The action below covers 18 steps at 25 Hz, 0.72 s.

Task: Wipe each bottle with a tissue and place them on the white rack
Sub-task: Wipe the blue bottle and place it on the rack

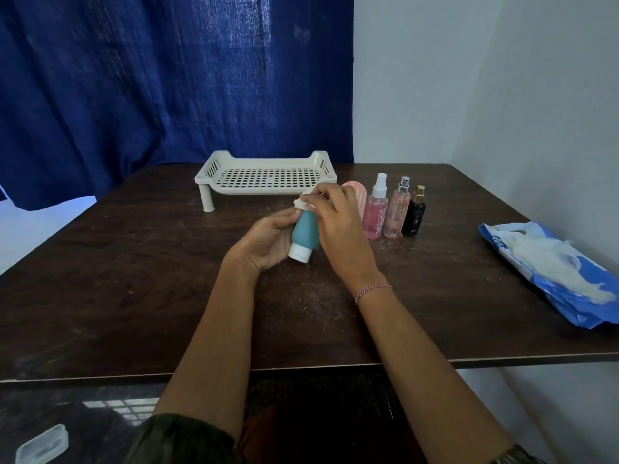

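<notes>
Left hand: bottle; right, perhaps tissue.

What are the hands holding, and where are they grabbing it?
The left hand grips the teal bottle around its middle, white cap toward the person. The right hand pinches a white tissue against the bottle's far end.
</notes>
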Tool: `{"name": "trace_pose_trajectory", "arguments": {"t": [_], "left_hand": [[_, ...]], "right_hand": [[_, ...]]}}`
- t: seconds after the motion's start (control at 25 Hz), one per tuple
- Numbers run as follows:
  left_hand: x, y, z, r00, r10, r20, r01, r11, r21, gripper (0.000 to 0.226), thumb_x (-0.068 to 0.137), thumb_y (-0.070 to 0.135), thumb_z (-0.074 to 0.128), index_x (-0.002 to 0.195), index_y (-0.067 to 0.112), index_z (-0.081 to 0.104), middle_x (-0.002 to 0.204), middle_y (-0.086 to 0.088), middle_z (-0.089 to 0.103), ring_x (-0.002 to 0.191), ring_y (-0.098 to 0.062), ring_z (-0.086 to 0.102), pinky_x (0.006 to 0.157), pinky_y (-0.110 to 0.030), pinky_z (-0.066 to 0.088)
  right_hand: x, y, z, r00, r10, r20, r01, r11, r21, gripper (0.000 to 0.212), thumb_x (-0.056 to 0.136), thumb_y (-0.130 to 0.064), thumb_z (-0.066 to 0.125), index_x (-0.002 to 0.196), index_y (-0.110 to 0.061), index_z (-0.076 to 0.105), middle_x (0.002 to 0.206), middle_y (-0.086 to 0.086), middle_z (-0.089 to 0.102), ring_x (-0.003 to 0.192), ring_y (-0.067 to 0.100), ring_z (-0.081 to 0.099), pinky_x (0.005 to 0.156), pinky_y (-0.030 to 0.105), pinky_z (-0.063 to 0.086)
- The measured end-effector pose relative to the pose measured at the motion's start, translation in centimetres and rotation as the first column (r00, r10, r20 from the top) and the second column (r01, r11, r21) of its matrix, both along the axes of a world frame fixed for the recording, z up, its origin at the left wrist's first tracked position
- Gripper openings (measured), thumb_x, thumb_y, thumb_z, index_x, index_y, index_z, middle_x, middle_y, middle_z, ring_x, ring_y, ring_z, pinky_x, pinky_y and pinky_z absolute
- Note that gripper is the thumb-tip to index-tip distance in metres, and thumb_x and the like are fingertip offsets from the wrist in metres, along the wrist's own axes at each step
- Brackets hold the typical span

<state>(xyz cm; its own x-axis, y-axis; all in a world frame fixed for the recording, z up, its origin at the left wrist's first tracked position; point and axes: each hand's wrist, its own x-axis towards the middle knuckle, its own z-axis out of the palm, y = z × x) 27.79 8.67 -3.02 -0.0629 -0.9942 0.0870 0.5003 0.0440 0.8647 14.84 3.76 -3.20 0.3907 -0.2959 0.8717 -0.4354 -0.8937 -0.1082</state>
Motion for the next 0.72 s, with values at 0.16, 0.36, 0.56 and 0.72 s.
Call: {"name": "trace_pose_trajectory", "arguments": {"t": [0.16,0.36,0.56,0.72], "left_hand": [[0.03,0.09,0.10,0.998,-0.045,0.051,0.044,0.999,0.022,0.036,0.091,0.020,0.040,0.123,0.008,0.052,0.103,-0.010,0.065,0.086,-0.021,0.065,0.073,-0.038,0.055],[0.29,0.08,0.10,0.998,-0.032,0.054,0.031,0.999,0.019,0.035,0.095,0.019,0.035,0.124,0.011,0.052,0.104,-0.010,0.064,0.085,-0.020,0.064,0.071,-0.039,0.056],[0.56,-0.12,-0.08,0.999,-0.009,0.041,0.009,1.000,0.006,0.038,0.095,0.021,0.036,0.128,0.012,0.050,0.111,-0.011,0.062,0.090,-0.021,0.061,0.072,-0.039,0.055],[0.60,-0.17,0.00,0.999,0.043,0.025,-0.043,0.999,0.001,0.035,0.099,0.021,0.031,0.126,0.013,0.051,0.109,-0.010,0.062,0.090,-0.020,0.061,0.072,-0.037,0.055]], "right_hand": [[-0.47,-0.14,0.17,0.992,-0.005,0.124,-0.015,0.987,0.158,0.034,0.089,-0.018,0.039,0.110,-0.003,0.062,0.113,0.014,0.055,0.109,0.022,0.045,0.095,0.031,0.044],[-0.81,-0.79,0.21,0.976,0.028,0.216,-0.089,0.956,0.279,0.023,0.090,-0.002,0.051,0.110,-0.004,0.062,0.111,0.012,0.054,0.108,0.022,0.049,0.093,0.036,0.046],[-0.67,-0.61,0.16,0.967,0.056,0.249,-0.132,0.945,0.300,0.025,0.090,-0.002,0.054,0.113,-0.004,0.062,0.113,0.013,0.054,0.110,0.021,0.051,0.094,0.036,0.049],[-0.47,-0.27,0.02,0.970,0.075,0.230,-0.140,0.949,0.281,0.025,0.089,-0.002,0.056,0.113,-0.004,0.062,0.111,0.012,0.053,0.109,0.015,0.048,0.096,0.026,0.045]]}}
